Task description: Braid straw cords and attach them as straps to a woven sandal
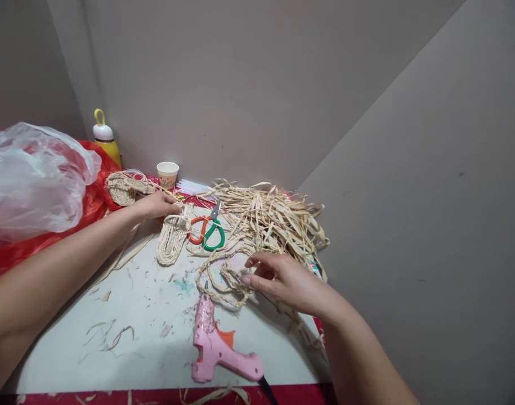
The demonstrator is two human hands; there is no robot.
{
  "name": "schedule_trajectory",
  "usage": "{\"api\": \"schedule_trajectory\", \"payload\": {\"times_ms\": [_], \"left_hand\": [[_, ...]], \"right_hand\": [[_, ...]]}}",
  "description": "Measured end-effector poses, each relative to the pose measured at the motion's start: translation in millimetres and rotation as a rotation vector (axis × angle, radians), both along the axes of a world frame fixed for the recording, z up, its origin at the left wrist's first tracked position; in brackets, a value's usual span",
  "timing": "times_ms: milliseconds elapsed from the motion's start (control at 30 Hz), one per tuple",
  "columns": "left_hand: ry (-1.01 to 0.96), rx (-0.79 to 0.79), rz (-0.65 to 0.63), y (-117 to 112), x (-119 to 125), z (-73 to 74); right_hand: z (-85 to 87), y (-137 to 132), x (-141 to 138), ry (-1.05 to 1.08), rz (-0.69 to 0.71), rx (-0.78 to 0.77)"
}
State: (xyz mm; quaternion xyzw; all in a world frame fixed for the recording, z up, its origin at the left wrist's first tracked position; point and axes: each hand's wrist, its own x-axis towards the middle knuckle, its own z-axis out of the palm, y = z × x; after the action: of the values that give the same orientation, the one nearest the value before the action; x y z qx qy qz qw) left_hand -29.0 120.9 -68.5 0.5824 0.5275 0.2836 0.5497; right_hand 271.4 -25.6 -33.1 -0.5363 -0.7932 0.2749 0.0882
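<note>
My left hand [158, 206] reaches to the far end of a small woven straw slipper [173, 239], its fingers closed on the edge there. The slipper lies sole-down on the white board, with a band across it. My right hand [285, 280] hovers at a loose coil of braided straw cord [223, 292], thumb and fingers curved with a gap between them. Scissors [210, 228] with one orange and one green handle lie between the hands. Nearer to me rests a pink glue gun [215, 343], its nozzle pointing at the coil.
A heap of raffia strands [269, 219] covers the back right. Another woven straw piece [124, 188], a paper cup [168, 175] and white sticks [193, 187] sit at the back. Plastic bags [37, 174] and a yellow bottle [107, 147] stand left. Grey walls [223, 90] enclose the table.
</note>
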Motion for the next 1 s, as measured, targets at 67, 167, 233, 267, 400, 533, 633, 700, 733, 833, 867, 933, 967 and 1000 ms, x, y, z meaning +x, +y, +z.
{"api": "schedule_trajectory", "payload": {"times_ms": [67, 167, 233, 267, 400, 533, 633, 700, 733, 833, 867, 933, 967, 1000], "left_hand": [[0.052, 0.028, -0.004, 2.9, -3.2, -0.7], [0.08, 0.041, -0.001, 4.7, -3.9, 0.5], [0.082, 0.034, 0.005, 3.9, -2.3, 1.3], [0.076, 0.026, 0.008, 3.1, -1.2, 1.6], [0.028, -0.017, 0.03, -0.1, 1.5, 3.3], [-0.042, -0.055, 0.035, -2.1, 2.4, 9.0], [-0.098, -0.078, 0.026, -4.2, 5.3, 14.9], [-0.13, -0.084, 0.015, -6.3, 9.0, 18.3], [-0.148, -0.085, 0.009, -7.6, 11.3, 19.7], [-0.233, -0.091, 0.004, -12.4, 19.2, 23.2], [-0.265, -0.095, 0.005, -14.2, 21.9, 24.1], [-0.318, -0.099, 0.012, -18.4, 27.2, 25.9], [-0.336, -0.097, 0.013, -20.6, 29.7, 26.8], [-0.349, -0.094, 0.013, -23.0, 32.1, 27.8]], "right_hand": [[-4.2, 0.4, -4.2, -0.044, -0.056, -0.012], [-11.3, 1.5, -10.4, -0.056, -0.068, -0.059], [-15.3, 2.2, -12.3, -0.032, -0.042, -0.067], [-16.8, 2.4, -12.5, -0.008, -0.026, -0.063], [-17.9, 3.0, -10.0, 0.144, -0.003, -0.081], [-13.8, 5.0, -4.7, 0.352, -0.029, -0.125], [-10.2, 7.7, -0.3, 0.482, -0.07, -0.124], [-9.0, 9.7, 2.3, 0.561, -0.131, -0.115], [-9.1, 10.6, 3.3, 0.6, -0.171, -0.107], [-11.0, 12.7, 4.7, 0.722, -0.28, -0.049], [-11.9, 13.0, 4.5, 0.757, -0.307, -0.038], [-13.0, 13.0, 2.8, 0.821, -0.346, -0.045], [-13.3, 12.8, 1.6, 0.855, -0.362, -0.063], [-13.4, 12.4, 0.2, 0.891, -0.375, -0.089]]}}
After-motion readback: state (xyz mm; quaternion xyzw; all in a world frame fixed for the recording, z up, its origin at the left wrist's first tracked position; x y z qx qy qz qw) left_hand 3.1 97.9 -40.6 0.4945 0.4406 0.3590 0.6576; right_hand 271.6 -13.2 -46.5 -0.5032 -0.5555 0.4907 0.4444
